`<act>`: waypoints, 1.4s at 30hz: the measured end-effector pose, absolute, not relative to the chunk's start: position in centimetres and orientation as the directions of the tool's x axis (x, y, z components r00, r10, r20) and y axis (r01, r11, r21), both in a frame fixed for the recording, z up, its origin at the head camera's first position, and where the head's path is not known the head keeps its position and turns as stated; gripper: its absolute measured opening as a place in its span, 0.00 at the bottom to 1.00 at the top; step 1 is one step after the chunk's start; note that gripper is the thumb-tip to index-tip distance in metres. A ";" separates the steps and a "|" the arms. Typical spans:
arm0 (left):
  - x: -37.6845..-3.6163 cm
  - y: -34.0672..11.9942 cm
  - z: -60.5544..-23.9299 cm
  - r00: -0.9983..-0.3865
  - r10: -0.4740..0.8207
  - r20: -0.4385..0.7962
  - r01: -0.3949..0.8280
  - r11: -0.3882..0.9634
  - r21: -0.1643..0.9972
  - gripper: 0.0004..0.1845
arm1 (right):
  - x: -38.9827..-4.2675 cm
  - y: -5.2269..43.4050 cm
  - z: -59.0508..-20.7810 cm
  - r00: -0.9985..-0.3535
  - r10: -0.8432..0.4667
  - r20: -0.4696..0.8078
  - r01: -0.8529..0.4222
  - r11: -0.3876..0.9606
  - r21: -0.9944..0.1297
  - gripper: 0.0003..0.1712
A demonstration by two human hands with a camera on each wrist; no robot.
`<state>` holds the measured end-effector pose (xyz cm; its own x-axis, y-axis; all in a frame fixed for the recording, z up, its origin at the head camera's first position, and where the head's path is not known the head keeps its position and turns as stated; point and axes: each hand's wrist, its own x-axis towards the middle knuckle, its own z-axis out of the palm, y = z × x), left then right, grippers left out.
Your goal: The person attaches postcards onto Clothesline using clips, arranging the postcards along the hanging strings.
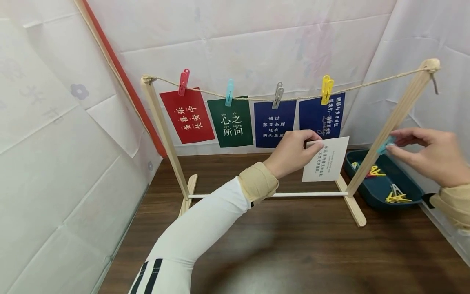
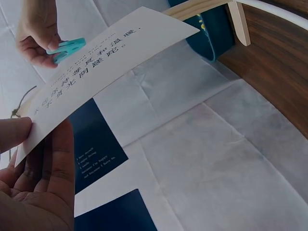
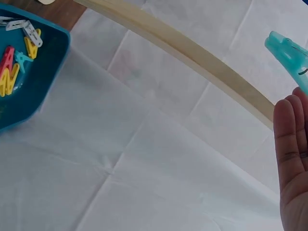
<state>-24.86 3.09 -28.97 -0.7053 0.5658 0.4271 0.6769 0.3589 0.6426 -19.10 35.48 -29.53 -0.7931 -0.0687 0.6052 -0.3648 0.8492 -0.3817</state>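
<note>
My left hand (image 1: 293, 152) pinches a white card (image 1: 326, 159) with printed text by its left edge, in front of the wooden rack. In the left wrist view the white card (image 2: 103, 62) slants across my fingers (image 2: 48, 178). My right hand (image 1: 429, 153) pinches a teal clothespin (image 1: 386, 144) beside the rack's right post (image 1: 394, 122). The teal clothespin (image 3: 291, 55) shows at the right wrist view's upper right. Several coloured cards hang by pegs from a rope (image 1: 257, 98): red (image 1: 187, 116), green (image 1: 231, 121), blue (image 1: 273, 122) and dark blue (image 1: 321, 114).
A dark teal tray (image 1: 385, 196) holding several coloured clothespins (image 1: 396, 197) sits at the right on the brown table (image 1: 293, 245). White sheeting covers the walls all round. The rack's feet and white crossbar (image 1: 268, 195) stand mid-table.
</note>
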 end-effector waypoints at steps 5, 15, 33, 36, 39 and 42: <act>-25.0 3.5 -28.3 -0.691 0.571 0.444 0.698 0.368 0.614 0.10 | -19.1 35.2 -28.6 -0.771 -0.075 0.633 -0.379 0.853 -0.360 0.16; -25.3 4.8 -26.7 -0.658 0.592 0.465 0.727 0.342 0.595 0.11 | -19.3 34.6 -26.9 -0.740 -0.052 0.671 -0.388 0.848 -0.362 0.16; -25.8 6.6 -25.2 -0.669 0.584 0.460 0.729 0.397 0.557 0.12 | -19.3 33.8 -23.7 -0.720 -0.057 0.691 -0.422 0.827 -0.371 0.17; -25.8 6.8 -24.8 -0.680 0.591 0.435 0.717 0.409 0.564 0.13 | -19.4 33.6 -23.2 -0.708 -0.069 0.703 -0.440 0.822 -0.363 0.17; -25.8 7.0 -24.3 -0.692 0.595 0.409 0.702 0.422 0.574 0.13 | -19.5 33.5 -22.7 -0.703 -0.073 0.707 -0.455 0.810 -0.369 0.17; -25.8 7.3 -24.0 -0.698 0.590 0.406 0.697 0.427 0.577 0.13 | -19.6 33.4 -22.2 -0.704 -0.068 0.707 -0.459 0.803 -0.380 0.17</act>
